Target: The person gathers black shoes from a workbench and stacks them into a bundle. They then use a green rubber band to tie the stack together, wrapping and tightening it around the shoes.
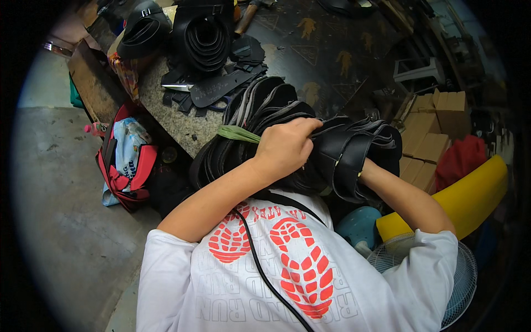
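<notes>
A thick bundle of black leather-like pieces [276,91], stacked with curved edges, lies against my front at the table edge. A green tie [238,133] goes round its left part. My left hand [285,145] is closed over the middle of the bundle, its fingers bent toward the right. On the right, a second group of curved black pieces [343,152] fans out beside it. My right hand [368,170] reaches in behind these pieces; only the wrist shows, and its fingers are hidden.
Scissors [207,94] lie among black scraps on the table, below rolled black pieces [206,41]. A hammer [246,17] lies farther back. Cardboard boxes [423,133], a yellow curved object [448,196] and a fan [462,271] stand at right; a red bag [145,166] is at left.
</notes>
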Tool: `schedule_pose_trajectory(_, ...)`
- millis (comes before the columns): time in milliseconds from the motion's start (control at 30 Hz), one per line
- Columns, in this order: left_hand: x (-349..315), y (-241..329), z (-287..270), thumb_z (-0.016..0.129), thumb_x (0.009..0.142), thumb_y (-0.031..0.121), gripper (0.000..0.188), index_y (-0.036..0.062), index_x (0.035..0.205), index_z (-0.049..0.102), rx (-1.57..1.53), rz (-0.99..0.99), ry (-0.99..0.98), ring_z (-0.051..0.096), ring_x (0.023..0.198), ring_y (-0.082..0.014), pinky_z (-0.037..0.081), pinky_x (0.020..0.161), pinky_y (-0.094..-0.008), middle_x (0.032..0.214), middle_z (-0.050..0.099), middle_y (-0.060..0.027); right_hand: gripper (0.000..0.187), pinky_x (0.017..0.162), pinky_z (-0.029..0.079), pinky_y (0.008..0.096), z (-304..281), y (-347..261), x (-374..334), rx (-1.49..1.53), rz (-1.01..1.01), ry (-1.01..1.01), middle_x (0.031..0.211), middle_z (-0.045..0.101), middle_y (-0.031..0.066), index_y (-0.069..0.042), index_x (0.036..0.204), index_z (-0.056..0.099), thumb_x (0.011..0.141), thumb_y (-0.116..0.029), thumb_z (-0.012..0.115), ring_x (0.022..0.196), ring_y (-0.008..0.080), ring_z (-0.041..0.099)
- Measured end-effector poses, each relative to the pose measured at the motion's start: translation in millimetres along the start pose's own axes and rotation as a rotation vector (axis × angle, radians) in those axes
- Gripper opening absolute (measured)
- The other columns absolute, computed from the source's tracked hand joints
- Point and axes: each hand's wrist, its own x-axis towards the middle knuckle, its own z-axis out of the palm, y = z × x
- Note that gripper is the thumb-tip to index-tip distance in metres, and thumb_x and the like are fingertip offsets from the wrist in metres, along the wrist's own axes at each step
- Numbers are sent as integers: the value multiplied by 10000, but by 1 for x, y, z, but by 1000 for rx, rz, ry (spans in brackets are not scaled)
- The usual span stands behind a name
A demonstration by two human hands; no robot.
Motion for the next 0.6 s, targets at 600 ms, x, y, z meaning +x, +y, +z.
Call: schedule_pose_trajectory(600,3,16,0,758,809,421,292,155,788,639,325,282,-99,608,538,-225,473,475,-345,706,537,-40,328,891,514,423,-39,-19,-20,-1101,-56,-105,1076,678,285,23,1149,669,965,-243,619,1005,397,666)
